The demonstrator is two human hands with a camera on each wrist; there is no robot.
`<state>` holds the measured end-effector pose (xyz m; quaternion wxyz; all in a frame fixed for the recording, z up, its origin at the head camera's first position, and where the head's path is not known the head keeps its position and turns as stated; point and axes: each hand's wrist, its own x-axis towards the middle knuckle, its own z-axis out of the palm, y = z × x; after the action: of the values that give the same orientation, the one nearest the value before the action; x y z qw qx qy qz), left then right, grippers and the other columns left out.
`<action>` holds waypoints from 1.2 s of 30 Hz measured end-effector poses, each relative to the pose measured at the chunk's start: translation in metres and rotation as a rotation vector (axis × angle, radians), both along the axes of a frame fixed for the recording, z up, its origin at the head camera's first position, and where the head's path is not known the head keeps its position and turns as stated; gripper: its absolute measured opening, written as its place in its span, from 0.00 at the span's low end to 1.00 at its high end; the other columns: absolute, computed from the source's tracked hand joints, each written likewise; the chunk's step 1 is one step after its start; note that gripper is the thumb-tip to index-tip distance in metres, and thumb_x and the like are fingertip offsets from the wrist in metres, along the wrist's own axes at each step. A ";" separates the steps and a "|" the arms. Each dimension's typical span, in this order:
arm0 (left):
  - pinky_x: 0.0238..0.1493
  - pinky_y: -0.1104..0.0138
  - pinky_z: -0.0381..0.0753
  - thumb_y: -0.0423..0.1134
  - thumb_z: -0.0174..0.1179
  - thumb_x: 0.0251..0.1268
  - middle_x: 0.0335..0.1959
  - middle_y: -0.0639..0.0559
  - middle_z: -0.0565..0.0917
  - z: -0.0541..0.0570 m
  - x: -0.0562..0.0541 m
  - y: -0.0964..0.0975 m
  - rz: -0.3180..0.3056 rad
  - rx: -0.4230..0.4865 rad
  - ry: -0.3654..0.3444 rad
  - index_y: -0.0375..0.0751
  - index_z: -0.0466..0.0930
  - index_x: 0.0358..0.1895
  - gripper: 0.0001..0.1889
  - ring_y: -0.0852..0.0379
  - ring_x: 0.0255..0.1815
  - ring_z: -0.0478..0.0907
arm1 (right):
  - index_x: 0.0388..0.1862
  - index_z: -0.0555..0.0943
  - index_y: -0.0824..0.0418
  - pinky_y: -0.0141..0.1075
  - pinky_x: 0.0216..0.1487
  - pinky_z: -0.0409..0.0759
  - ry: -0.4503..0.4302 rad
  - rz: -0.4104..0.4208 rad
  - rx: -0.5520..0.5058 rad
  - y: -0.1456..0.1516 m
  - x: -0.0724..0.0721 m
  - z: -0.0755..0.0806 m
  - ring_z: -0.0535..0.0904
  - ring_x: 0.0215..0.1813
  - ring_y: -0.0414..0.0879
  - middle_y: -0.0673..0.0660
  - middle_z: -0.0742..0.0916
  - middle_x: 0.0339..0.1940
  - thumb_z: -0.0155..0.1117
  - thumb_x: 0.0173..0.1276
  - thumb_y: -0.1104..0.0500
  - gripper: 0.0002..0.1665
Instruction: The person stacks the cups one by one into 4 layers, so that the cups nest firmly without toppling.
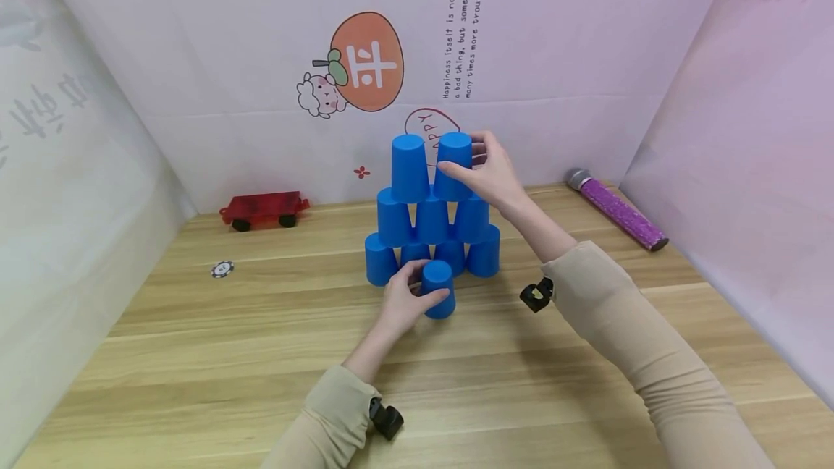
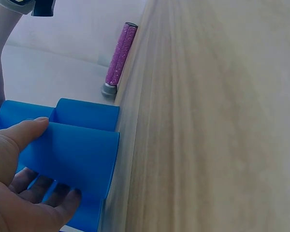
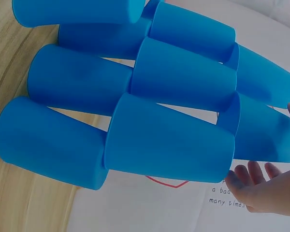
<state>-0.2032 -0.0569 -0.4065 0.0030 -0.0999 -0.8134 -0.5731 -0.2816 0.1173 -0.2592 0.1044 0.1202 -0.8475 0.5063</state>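
Note:
Blue plastic cups stand upside down in a stepped stack on the table: several in the bottom row, three above, two on top. My right hand (image 1: 490, 172) grips the top right cup (image 3: 270, 128), thumb across its front and fingers at its far side. That cup rests on the middle row, beside the top left cup (image 1: 409, 168). Lower down, in front of the stack, my left hand (image 1: 405, 301) holds a single blue cup (image 1: 439, 289) upside down, close over the table. In the left wrist view its thumb lies along the cup (image 2: 72, 154), fingers on the other side.
A red toy wagon (image 1: 263, 210) stands at the back left, with a poker chip (image 1: 222, 269) nearer on the wooden table (image 1: 215, 360). At the back right lies a purple microphone (image 1: 619, 210). White printed sheets (image 1: 521, 56) rise behind and on both sides.

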 end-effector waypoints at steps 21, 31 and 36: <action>0.62 0.47 0.71 0.44 0.67 0.56 0.61 0.46 0.76 0.034 0.012 -0.027 0.034 0.078 0.059 0.47 0.71 0.60 0.27 0.46 0.62 0.73 | 0.74 0.48 0.50 0.59 0.68 0.62 -0.064 -0.012 -0.012 0.044 0.009 0.000 0.59 0.73 0.57 0.60 0.64 0.73 0.65 0.58 0.39 0.53; 0.62 0.48 0.72 0.47 0.65 0.58 0.61 0.48 0.75 0.098 0.015 -0.056 0.047 0.048 0.152 0.47 0.69 0.62 0.29 0.47 0.61 0.73 | 0.76 0.45 0.54 0.61 0.69 0.59 -0.129 0.056 -0.010 0.085 0.023 -0.026 0.56 0.74 0.62 0.64 0.60 0.74 0.64 0.62 0.45 0.52; 0.62 0.51 0.73 0.50 0.65 0.57 0.61 0.50 0.76 0.127 0.011 -0.070 0.080 0.017 0.226 0.49 0.69 0.63 0.30 0.50 0.59 0.74 | 0.75 0.46 0.55 0.62 0.68 0.59 -0.189 0.080 0.002 0.098 0.025 -0.045 0.56 0.74 0.60 0.64 0.61 0.74 0.64 0.63 0.46 0.51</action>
<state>-0.1918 -0.1264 -0.2796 0.1185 -0.1315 -0.8064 -0.5643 -0.2565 0.2152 -0.3047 0.0038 0.1057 -0.8485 0.5185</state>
